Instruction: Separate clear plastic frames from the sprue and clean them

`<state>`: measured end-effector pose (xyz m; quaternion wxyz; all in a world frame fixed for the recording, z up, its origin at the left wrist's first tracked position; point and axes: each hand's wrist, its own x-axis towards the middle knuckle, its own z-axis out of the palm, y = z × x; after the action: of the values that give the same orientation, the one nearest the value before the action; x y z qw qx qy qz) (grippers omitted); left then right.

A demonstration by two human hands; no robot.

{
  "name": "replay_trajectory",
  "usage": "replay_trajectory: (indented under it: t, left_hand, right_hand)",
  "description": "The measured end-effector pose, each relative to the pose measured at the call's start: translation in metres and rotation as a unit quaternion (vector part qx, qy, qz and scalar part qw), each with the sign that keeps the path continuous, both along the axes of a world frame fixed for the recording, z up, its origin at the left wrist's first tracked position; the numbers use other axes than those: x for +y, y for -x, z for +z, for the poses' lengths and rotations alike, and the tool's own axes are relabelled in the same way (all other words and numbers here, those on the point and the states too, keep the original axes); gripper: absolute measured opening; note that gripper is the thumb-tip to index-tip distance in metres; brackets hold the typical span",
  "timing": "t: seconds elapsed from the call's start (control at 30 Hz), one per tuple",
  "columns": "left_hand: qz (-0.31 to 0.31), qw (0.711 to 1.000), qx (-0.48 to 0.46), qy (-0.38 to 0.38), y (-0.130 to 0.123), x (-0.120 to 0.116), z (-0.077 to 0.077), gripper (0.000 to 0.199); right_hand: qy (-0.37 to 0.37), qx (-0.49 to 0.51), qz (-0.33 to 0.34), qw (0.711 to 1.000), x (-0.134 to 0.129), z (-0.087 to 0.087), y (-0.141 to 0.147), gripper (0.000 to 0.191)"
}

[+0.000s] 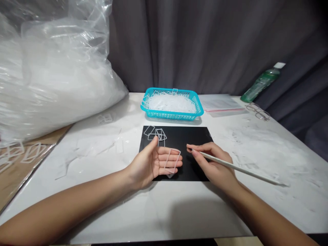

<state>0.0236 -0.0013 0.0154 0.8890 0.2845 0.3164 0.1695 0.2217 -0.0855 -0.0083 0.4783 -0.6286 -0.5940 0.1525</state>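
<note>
- Two forearms came in nearest the camera, the left forearm (82, 201) and the right forearm (269, 212), above the near part of a white table (143, 212).
- The left hand (147, 165) was spread wide, palm showing and thumb raised, over the left part of a black mat (196, 136).
- A thin clear frame (167, 160) lay across its fingers; what seemed to be a second one showed at the lower edge, though the overlap made it hard to tell.
- The right hand (217, 165) was closed on a pale stick (238, 168), pinched near one end between thumb and fingers, over the mat's right part; the other end pointed right, over the table.
- More frames (156, 134) lay overlapping at the mat's far left corner, just beyond the left thumb.
- Past the mat stood a blue basket (172, 114), filled with a heap of white pieces (171, 102).
- Right of the basket lay a zip bag (221, 105), then glasses (261, 113) and a tilted green bottle (261, 83) with a white cap.
- A bulging clear sack (58, 78) filled the far left, with loose outlines (33, 152) on a brown sheet (15, 191) in front.
- A grey curtain (194, 44) hung behind.
</note>
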Motion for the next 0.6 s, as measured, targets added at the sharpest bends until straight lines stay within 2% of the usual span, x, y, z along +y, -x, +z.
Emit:
replay_trajectory:
  t: [0.17,0.4,0.6]
  left_hand:
    - [-0.009,0.997,-0.054,0.045,0.006,0.002,0.005,0.083]
    - [-0.009,0.996,-0.066,0.054,0.007,0.002,0.007,0.087]
    - [-0.012,0.997,-0.055,0.061,0.005,0.001,0.003,0.085]
  right_hand:
    - [0.014,-0.005,0.009,1.000,0.000,0.001,0.000,0.006]
    - [0.026,-0.009,0.028,0.999,0.001,0.002,0.000,0.005]
    - [0.044,0.092,0.037,0.994,0.002,-0.008,0.000,0.020]
